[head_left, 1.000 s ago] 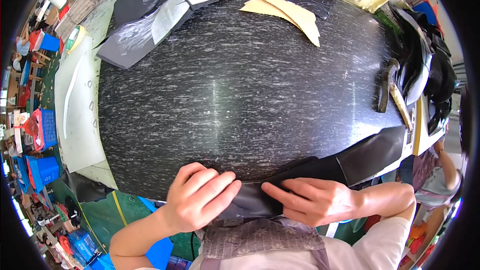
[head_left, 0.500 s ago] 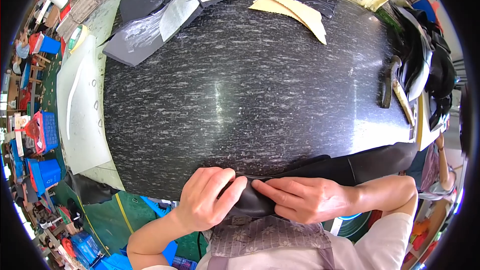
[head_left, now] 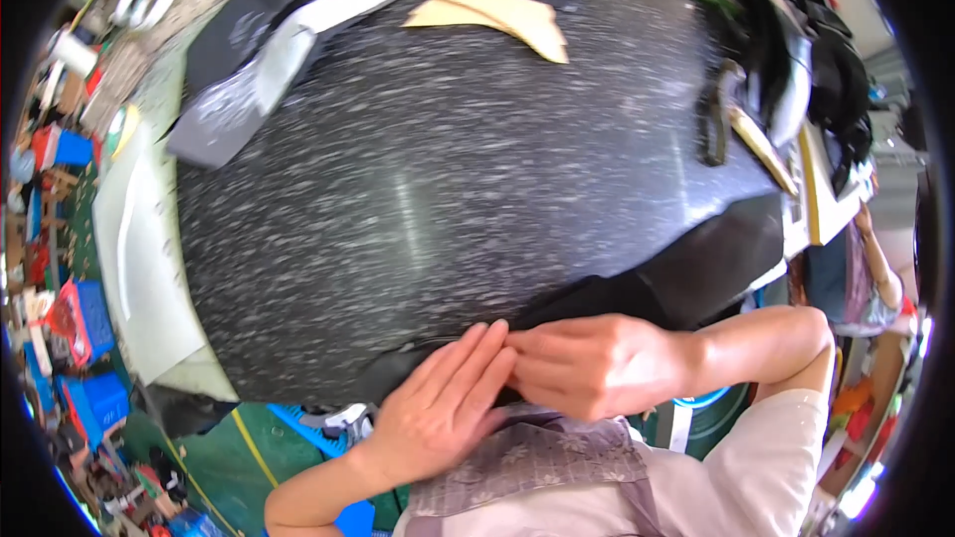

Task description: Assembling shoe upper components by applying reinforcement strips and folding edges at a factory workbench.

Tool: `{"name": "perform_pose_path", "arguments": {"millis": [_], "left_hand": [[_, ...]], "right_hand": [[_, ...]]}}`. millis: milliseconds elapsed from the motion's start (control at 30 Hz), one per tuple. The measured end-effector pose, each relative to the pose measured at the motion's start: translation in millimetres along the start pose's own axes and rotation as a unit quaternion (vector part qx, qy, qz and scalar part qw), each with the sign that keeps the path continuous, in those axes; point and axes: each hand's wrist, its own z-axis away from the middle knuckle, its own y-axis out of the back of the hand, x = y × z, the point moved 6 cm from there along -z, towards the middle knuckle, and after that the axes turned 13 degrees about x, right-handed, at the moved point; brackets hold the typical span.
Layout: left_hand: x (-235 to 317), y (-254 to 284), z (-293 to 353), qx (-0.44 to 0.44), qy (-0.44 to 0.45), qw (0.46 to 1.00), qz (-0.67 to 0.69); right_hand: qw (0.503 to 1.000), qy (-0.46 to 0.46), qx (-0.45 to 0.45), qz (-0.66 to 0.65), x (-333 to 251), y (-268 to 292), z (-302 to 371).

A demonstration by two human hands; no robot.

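Observation:
A long piece of smooth black leather-like sheet [head_left: 711, 259] lies along the near edge of the dark, streaked tabletop [head_left: 398, 149]. My right hand [head_left: 602, 368] has its fingers closed on the near edge of this piece, around its middle. Beside it, my left hand [head_left: 428, 413] rests on the same piece with the fingers stretched out side by side, their tips meeting those of the right hand. Motion blurs the left hand's lower side. Both hands cover part of the sheet, and its left end shows beyond my left fingers.
Tan zigzag-edged pieces [head_left: 497, 18] lie at the back, near grey-black sheets [head_left: 224, 119]. A white sheet [head_left: 149, 278] covers the left side. At right are a light-handled tool [head_left: 761, 149] and a black heap [head_left: 836, 70]. Another person [head_left: 856, 278] is at far right.
My left fingers have gone from bent and pinching to stretched out, close against my right hand. The sheet's right part now slants farther up the table. The whole view has shifted and tilted.

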Motion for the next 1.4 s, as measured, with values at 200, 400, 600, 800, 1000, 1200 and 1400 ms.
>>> {"name": "perform_pose_path", "arguments": {"millis": [200,400,600,800,1000,1200,1400], "left_hand": [[8,-3,2,-0.066,-0.103,0.979,-0.164],[43,-27,-32,-0.09,-0.247,0.948,-0.18],[60,-18,-30,-0.128,-0.263,0.91,-0.294],[33,-12,-27,-0.078,-0.152,0.984,0.045],[14,80,-96,-0.06,0.107,0.988,0.09],[-58,90,-99,0.289,0.045,0.955,-0.048],[-85,88,-137,0.272,-0.059,0.945,-0.172]], "right_hand": [[0.974,-0.16,-0.122,-0.108,30,35,28],[0.998,-0.061,-0.02,0.0,17,30,49],[0.998,-0.021,0.035,0.044,-3,26,56],[0.986,0.006,0.126,0.106,-7,22,74],[0.955,-0.137,0.24,0.106,18,100,58],[0.677,-0.498,0.54,0.035,219,266,240],[0.69,-0.343,0.475,0.425,259,254,257]]}}
